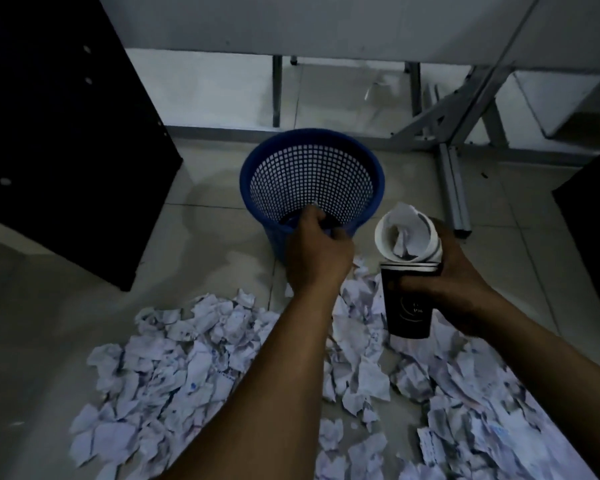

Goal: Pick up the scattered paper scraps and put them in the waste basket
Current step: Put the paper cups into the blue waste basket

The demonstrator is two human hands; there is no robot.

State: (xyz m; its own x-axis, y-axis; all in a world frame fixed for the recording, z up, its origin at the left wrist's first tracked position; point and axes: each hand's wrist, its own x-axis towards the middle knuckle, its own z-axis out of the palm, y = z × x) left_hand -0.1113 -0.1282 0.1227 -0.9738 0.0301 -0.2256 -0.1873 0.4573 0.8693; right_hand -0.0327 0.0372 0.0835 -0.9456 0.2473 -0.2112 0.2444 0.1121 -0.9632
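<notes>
Hanging over the near rim of the round blue plastic mesh waste basket, the left hand was seen with its fingers curled in. A tiny white bit showed at the fingertips, but whether it was pinched could not be told. A stack of black paper cups, stuffed with crumpled white paper, was gripped by the right hand, fingers wrapped round it. Crumpled white paper scraps were spread on the floor below both sets of fingers, near the basket.
</notes>
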